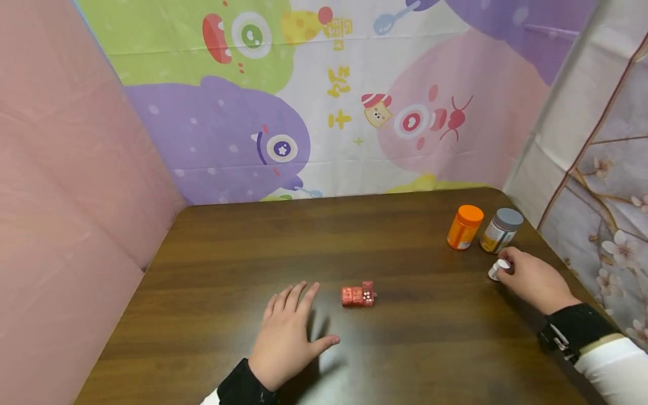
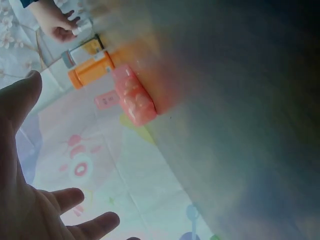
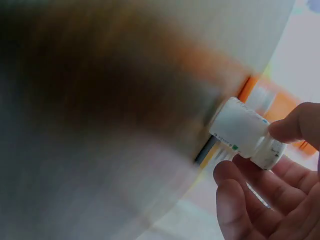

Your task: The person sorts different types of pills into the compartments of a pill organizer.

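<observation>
My right hand (image 1: 539,282) pinches a small white bottle (image 3: 239,125) between thumb and fingers, by its lid end, at the right side of the table. Just behind it stand an orange bottle (image 1: 463,229) and a clear jar with a grey lid (image 1: 500,232). My left hand (image 1: 284,344) hovers over the table with fingers spread and holds nothing. Beyond its thumb lie several red translucent dice (image 1: 353,296) in a short row, with one raised at the right end. The left wrist view shows this row (image 2: 134,97) sideways.
The brown wooden table (image 1: 243,242) ends at a back wall hung with a cartoon-printed cloth (image 1: 324,157). A pink cloth (image 1: 76,197) hangs along the left side, and a flower-printed one (image 1: 607,185) along the right edge.
</observation>
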`<state>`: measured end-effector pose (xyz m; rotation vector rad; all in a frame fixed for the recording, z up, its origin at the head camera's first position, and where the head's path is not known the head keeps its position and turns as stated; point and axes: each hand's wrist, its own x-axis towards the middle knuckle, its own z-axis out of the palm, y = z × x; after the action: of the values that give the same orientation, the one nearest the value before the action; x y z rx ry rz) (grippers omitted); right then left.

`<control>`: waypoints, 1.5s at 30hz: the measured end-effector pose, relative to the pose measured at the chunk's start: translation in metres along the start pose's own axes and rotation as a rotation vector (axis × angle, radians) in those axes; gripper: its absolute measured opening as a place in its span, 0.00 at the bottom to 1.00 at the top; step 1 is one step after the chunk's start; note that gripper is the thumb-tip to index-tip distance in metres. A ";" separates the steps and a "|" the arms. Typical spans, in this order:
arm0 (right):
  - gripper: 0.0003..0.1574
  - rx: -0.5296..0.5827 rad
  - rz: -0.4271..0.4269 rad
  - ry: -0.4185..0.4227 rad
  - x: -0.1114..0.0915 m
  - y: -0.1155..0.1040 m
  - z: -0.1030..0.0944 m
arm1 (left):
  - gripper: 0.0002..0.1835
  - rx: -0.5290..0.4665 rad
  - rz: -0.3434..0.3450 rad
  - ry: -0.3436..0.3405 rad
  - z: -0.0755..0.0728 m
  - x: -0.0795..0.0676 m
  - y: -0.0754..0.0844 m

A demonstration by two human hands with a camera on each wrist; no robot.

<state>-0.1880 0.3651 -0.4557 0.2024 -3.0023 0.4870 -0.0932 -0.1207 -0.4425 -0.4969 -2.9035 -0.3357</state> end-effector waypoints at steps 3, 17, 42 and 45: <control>0.18 -0.008 0.030 0.049 0.007 0.026 -0.002 | 0.55 0.009 -0.015 0.004 -0.001 -0.001 -0.003; 0.18 0.001 0.049 0.089 0.032 0.087 -0.017 | 0.57 0.002 -0.029 -0.029 -0.004 -0.002 -0.003; 0.15 0.086 -0.032 0.311 0.006 -0.006 -0.012 | 0.45 -0.056 0.038 -0.185 0.005 0.028 -0.004; 0.07 0.075 -0.174 0.264 0.009 -0.049 -0.002 | 0.39 -0.051 0.076 -0.178 0.011 0.039 0.001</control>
<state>-0.1893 0.3187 -0.4372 0.3705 -2.6834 0.5606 -0.1306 -0.1049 -0.4451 -0.6755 -3.0424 -0.3740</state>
